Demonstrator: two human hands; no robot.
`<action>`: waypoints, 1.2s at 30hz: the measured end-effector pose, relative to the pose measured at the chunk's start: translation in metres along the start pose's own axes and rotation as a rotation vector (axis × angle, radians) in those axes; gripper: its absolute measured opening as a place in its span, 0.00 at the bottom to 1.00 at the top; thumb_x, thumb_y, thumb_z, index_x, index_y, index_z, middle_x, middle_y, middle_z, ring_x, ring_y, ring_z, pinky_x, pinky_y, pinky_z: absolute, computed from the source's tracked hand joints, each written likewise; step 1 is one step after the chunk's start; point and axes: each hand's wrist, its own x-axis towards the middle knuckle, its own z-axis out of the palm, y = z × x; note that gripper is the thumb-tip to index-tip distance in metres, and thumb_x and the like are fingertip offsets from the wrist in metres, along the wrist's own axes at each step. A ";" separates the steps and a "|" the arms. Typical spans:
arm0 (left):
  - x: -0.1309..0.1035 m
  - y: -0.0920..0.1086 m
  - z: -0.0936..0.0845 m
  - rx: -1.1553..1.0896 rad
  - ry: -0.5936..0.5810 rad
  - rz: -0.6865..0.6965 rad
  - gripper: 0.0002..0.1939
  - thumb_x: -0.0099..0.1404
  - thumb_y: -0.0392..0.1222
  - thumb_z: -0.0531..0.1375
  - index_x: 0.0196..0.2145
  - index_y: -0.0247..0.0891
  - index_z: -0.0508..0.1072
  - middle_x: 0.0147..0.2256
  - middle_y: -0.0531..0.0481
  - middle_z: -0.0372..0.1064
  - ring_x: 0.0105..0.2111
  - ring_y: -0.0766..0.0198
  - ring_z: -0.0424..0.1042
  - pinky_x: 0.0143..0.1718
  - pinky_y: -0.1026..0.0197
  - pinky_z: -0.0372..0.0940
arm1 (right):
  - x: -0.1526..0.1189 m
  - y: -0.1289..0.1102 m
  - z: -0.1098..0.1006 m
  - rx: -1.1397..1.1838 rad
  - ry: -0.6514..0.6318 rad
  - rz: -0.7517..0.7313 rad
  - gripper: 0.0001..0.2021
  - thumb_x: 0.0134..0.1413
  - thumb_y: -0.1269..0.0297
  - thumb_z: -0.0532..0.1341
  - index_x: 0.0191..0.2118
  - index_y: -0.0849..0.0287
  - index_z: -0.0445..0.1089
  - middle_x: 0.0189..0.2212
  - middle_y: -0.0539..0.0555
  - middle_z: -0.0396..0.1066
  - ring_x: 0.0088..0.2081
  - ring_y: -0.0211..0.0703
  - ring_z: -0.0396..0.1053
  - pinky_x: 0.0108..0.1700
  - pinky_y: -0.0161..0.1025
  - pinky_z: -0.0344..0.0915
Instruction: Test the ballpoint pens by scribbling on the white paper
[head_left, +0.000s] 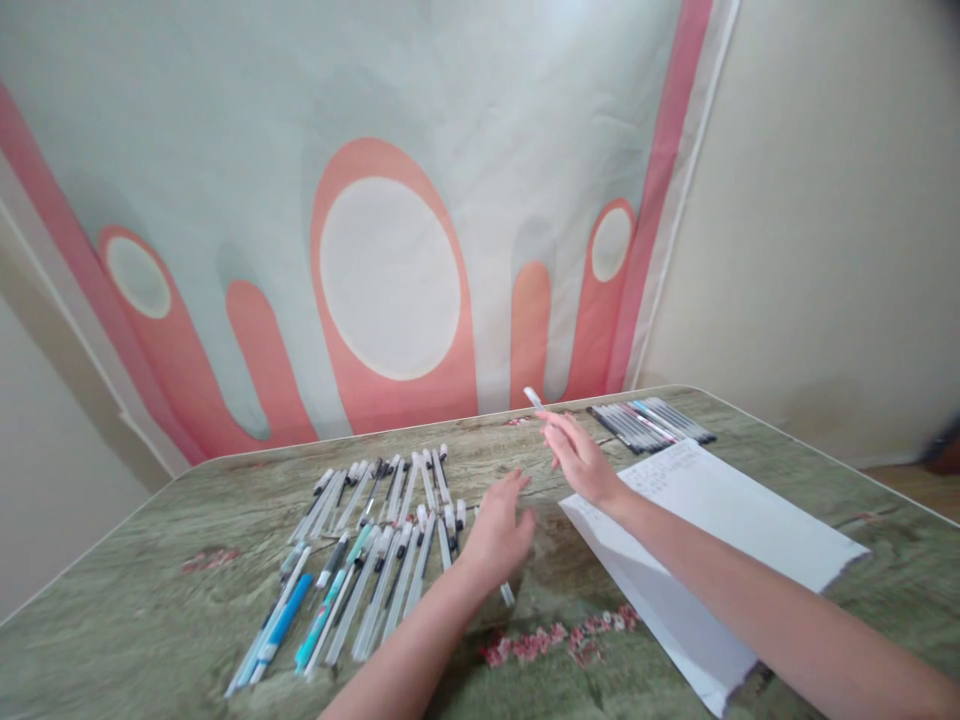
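My right hand (576, 458) is closed around a slim pen (533, 398) whose whitish end sticks up past the fingertips; the rest of it is hidden by the hand. It is raised over the table near the corner of the paper (720, 500). My left hand (496, 532), slightly blurred, hovers with thumb and fingers apart and nothing visible in it. Below its wrist side, a clear pen piece (508, 594) shows on the table. To its left lie two rows of clear pen barrels with caps, the back row (375, 490) and the front row (386, 575).
A blue pen (285, 618) and a teal pen (324, 615) lie at the front row's left. Several thin refills (652, 422) lie side by side behind the paper. The wood-patterned table (150, 590) ends against a hanging cloth (495, 130).
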 end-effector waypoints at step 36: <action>-0.013 0.023 -0.004 0.339 -0.287 0.151 0.12 0.61 0.38 0.47 0.38 0.38 0.69 0.38 0.46 0.70 0.41 0.60 0.67 0.46 0.59 0.58 | 0.008 0.156 -0.057 -1.017 -0.161 0.192 0.14 0.51 0.67 0.52 0.41 0.61 0.71 0.46 0.60 0.64 0.45 0.52 0.56 0.48 0.47 0.52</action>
